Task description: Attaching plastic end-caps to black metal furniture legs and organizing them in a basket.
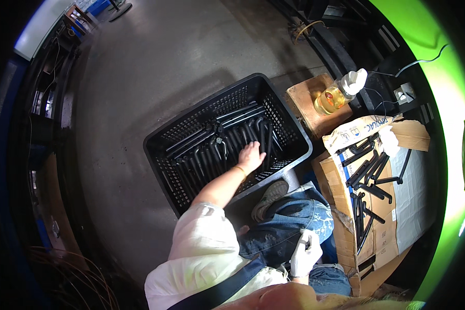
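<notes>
While you sit low on the concrete floor (139, 77), your left hand (251, 156) reaches forward into a black perforated plastic crate (163, 155), fingers spread open and resting on the black metal rods (206, 155) that lie side by side across its bottom. The hand grips nothing yet; it touches the rods near the crate's right half. Judging by this, you are at the picking stage, and the next move would call for closing the fingers round 1 rod and lifting it clear of its neighbours and the crate's near wall.

Your right hand (305, 254) wears a white glove and rests curled by your knee; I cannot tell whether it holds anything.

Further right, a flattened cardboard box (382, 237) carries more black rods (369, 175), well apart from the crate. Behind it a wooden block (305, 101) holds a clear bottle of yellow liquid (336, 95).

Open floor lies to the left of the crate; your shoe (271, 196) and the cardboard crowd its right side.
</notes>
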Tool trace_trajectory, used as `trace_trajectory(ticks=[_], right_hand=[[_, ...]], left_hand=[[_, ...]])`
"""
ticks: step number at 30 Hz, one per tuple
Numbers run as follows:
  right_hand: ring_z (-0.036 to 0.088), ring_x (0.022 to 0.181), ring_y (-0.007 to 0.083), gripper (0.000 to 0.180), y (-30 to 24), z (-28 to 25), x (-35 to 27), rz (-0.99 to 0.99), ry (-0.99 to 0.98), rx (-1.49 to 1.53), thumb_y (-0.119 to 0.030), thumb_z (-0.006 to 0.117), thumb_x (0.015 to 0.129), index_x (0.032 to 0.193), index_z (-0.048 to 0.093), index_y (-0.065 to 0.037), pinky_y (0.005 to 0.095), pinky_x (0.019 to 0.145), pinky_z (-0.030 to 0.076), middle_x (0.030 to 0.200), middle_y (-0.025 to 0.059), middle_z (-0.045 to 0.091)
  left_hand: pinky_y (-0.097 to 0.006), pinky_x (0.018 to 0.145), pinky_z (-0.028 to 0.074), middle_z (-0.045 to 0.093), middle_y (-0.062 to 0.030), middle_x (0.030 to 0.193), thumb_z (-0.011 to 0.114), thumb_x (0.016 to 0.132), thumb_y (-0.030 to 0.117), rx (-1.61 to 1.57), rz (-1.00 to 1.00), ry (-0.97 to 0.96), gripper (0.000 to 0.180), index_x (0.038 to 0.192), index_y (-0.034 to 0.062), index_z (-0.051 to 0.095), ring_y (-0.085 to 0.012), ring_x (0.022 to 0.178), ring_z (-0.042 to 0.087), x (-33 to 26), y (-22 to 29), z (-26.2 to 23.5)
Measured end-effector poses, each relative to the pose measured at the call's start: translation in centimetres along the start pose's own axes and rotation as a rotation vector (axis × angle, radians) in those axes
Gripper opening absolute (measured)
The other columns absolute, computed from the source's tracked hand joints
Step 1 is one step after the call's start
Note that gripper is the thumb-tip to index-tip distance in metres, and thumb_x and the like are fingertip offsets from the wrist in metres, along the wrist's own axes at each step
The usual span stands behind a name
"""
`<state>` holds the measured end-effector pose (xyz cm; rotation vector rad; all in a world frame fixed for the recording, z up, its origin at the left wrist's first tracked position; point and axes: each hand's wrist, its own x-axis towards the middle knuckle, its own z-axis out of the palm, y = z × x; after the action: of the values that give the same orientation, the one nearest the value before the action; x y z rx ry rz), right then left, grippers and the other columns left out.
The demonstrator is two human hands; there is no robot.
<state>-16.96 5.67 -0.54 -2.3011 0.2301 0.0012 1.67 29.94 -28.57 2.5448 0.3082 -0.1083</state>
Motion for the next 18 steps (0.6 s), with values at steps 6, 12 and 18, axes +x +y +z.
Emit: trace_trajectory(ticks=[6,12,18], right_hand=[[0.065,0.078,0.0186,0.017,0.3,-0.2,0.1,-0.019,0.031,-0.049,-0.006,0.053,0.095,0.095,0.066,0.004,0.0300,0.077,0.050,0.085,0.0143,0.069],[0.067,0.076,0.0221,0.015,-1.2,0.1,0.0,-0.042,-0.039,0.038,-0.005,0.055,0.093,0.095,0.068,0.003,0.0317,0.075,0.051,0.086,0.0152,0.070],[0.068,0.076,0.0231,0.015,0.0,-0.6,0.5,0.000,0.020,-0.050,-0.005,0.055,0.092,0.095,0.067,0.003,0.0314,0.073,0.051,0.086,0.0157,0.071]], left_hand=[[-0.042,0.086,0.054,0.056,-0.0178,0.121,0.079,0.076,0.030,0.029,-0.264,-0.199,0.093,0.147,0.0025,0.025,-0.0337,0.101,0.064,3.0,4.7,3.9],[-0.038,0.089,0.051,0.067,-0.0171,0.099,0.071,0.079,0.012,-0.433,-0.193,0.073,0.066,0.137,-0.0008,0.042,-0.0305,0.098,0.066,6.1,-5.3,5.9],[-0.044,0.100,0.046,0.047,-0.0250,0.129,0.073,0.080,0.019,-0.349,-0.409,0.111,0.063,0.130,-0.0009,0.041,-0.0401,0.118,0.053,2.6,1.9,5.9]])
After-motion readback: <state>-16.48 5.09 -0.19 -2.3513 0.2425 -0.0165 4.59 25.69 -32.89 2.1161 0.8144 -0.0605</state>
